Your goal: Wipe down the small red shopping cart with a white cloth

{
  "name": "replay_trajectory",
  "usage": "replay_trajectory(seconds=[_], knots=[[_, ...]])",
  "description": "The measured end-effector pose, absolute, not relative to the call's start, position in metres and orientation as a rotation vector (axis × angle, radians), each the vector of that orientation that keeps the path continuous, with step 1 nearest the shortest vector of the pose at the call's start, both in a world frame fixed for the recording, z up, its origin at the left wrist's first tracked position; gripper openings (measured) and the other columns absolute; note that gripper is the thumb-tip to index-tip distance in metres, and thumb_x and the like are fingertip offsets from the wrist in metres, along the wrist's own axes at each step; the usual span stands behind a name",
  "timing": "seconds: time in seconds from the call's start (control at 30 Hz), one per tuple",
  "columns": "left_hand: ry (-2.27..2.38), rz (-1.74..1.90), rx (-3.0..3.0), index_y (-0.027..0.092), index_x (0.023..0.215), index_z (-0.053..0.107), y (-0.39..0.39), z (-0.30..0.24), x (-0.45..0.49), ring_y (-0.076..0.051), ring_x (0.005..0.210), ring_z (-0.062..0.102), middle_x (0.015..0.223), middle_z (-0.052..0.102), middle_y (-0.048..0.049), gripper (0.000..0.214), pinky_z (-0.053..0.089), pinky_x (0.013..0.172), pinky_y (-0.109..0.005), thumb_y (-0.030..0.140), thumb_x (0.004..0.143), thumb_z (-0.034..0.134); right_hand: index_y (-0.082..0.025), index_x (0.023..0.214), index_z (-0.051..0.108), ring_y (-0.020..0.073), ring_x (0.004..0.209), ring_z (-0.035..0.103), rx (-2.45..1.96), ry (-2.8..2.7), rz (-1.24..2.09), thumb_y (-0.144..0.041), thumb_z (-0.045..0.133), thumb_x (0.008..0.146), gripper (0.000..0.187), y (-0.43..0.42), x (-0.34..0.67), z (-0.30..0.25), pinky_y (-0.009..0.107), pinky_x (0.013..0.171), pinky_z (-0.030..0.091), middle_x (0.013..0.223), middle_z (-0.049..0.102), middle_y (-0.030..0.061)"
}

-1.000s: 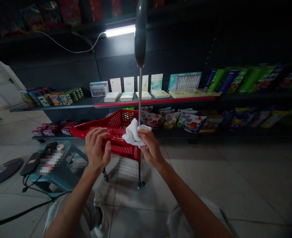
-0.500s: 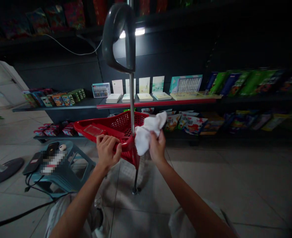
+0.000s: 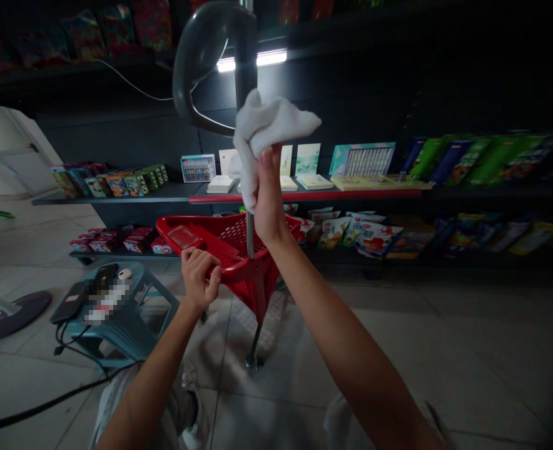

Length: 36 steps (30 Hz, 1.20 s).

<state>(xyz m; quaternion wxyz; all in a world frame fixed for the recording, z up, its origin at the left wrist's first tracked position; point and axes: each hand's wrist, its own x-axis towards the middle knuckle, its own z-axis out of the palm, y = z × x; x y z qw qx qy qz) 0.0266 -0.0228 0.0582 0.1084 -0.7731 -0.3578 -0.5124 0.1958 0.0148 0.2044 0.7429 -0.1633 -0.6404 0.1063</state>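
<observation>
A red plastic shopping cart (image 3: 258, 281) stands in front of me, with a metal pole (image 3: 249, 234) rising from its near corner to a grey loop handle (image 3: 185, 75). My left hand (image 3: 199, 275) is closed over the cart's near rim. Raised higher, my right hand (image 3: 269, 194) grips a white cloth (image 3: 276, 122). The cloth is wrapped about the pole just under the loop handle and hides that stretch of it. Part of the cloth hangs down along the pole, and a corner sticks out to the right.
A dark shelf with a red edge strip (image 3: 304, 195) holds books and boxed sets behind the cart. Snack bags (image 3: 375, 237) lie on the shelf below. At left stands a blue-grey stool (image 3: 140, 294) bearing a phone and other items, with a black cable (image 3: 55, 400) nearby.
My right hand has lifted the white cloth from beside the cart's rim up the pole to the loop handle. The cart has turned and tilted slightly, my left hand still on its rim.
</observation>
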Motion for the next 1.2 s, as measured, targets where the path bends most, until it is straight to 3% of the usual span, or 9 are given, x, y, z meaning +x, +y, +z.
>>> replay_trajectory(seconds=[0.2, 0.43, 0.73, 0.93, 1.2], knots=[[-1.069, -1.582, -2.2, 0.025, 0.07, 0.05, -0.007, 0.051, 0.018, -0.022, 0.072, 0.056, 0.067, 0.059, -0.0049, 0.04, 0.042, 0.089, -0.05, 0.046, 0.099, 0.032, -0.022, 0.12, 0.061, 0.0274, 0.131, 0.053, -0.605, -1.501, 0.139, -0.045, 0.043, 0.106, 0.032, 0.024, 0.192, 0.137, 0.047, 0.118, 0.043, 0.126, 0.059, 0.014], [-1.07, -1.661, -2.068, 0.025, 0.074, 0.053, 0.003, 0.043, 0.005, -0.025, 0.088, 0.063, 0.08, 0.066, -0.0089, 0.038, 0.049, 0.092, -0.049, 0.039, 0.1, 0.029, -0.02, 0.1, 0.066, 0.028, 0.113, 0.06, -0.664, -1.736, 0.172, -0.034, 0.044, 0.101, 0.026, 0.007, 0.196, 0.043, 0.044, 0.104, 0.049, 0.121, 0.061, 0.0145], [-1.074, -1.358, -2.087, 0.024, 0.101, 0.064, -0.03, 0.051, 0.031, -0.026, 0.096, 0.069, 0.098, 0.074, -0.0084, 0.014, 0.049, 0.091, -0.046, 0.025, 0.091, 0.054, -0.023, 0.12, 0.068, 0.0305, 0.13, 0.056, -0.701, -2.025, 0.112, -0.019, 0.049, 0.096, 0.031, 0.002, 0.211, 0.024, 0.05, 0.111, 0.045, 0.137, 0.062, 0.0137], [-1.261, -1.201, -1.984, 0.023, 0.09, 0.065, -0.029, 0.067, 0.029, -0.022, 0.079, 0.063, 0.084, 0.07, -0.0053, 0.007, 0.043, 0.075, -0.037, 0.025, 0.092, 0.059, -0.021, 0.12, 0.066, 0.0276, 0.123, 0.061, -0.7, -2.087, 0.139, -0.022, 0.053, 0.098, 0.026, 0.008, 0.219, 0.023, 0.045, 0.109, 0.048, 0.129, 0.066, 0.0139], [-1.291, -1.169, -1.824, 0.023, 0.083, 0.065, -0.016, 0.066, 0.007, -0.022, 0.075, 0.06, 0.077, 0.069, -0.0044, 0.01, 0.04, 0.073, -0.035, 0.021, 0.09, 0.059, -0.018, 0.119, 0.067, 0.027, 0.122, 0.062, -0.864, -1.991, -0.004, -0.026, 0.047, 0.1, 0.028, 0.045, 0.274, -0.037, 0.047, 0.111, 0.049, 0.126, 0.07, 0.0145]])
